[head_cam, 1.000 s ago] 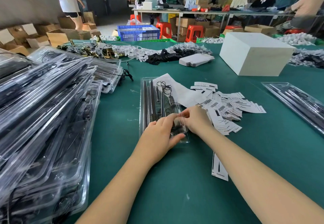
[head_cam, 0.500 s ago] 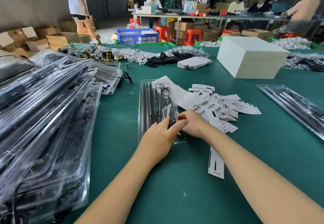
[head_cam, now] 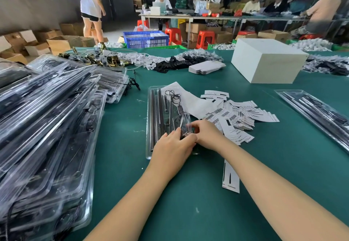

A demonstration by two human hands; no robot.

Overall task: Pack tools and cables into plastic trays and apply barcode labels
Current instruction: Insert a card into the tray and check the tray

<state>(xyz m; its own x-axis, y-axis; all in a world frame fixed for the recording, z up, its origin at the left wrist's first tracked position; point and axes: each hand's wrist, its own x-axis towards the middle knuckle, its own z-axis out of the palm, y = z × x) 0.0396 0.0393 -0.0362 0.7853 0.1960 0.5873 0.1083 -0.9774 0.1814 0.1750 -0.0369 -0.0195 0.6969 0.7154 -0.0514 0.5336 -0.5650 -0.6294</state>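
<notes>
While both forearms reach in from the bottom of the frame, the left hand [head_cam: 172,144] and the right hand [head_cam: 204,134] meet at the centre over the near end of a clear plastic tray [head_cam: 151,120] lying on the green table [head_cam: 188,212]. The left hand rests palm-down on the tray, fingers curled with their tips pressing a small clear pouch [head_cam: 184,125] that holds something dark. The right hand's thumb and fingertips pinch the same pouch from the right side. Long metal rods [head_cam: 157,112] lie in the tray's left channels, and a coiled black cable [head_cam: 172,94] sits near its far end. Just right of the tray, a loose heap of barcode labels [head_cam: 238,116] spreads across the table, touching a white sheet [head_cam: 190,101]. One long label [head_cam: 230,178] lies alone beside the right forearm. A tall stack of filled trays [head_cam: 47,127] fills the left of the frame; another filled tray [head_cam: 317,112] lies at the right edge, and a white box [head_cam: 268,63] stands at upper right.
</notes>
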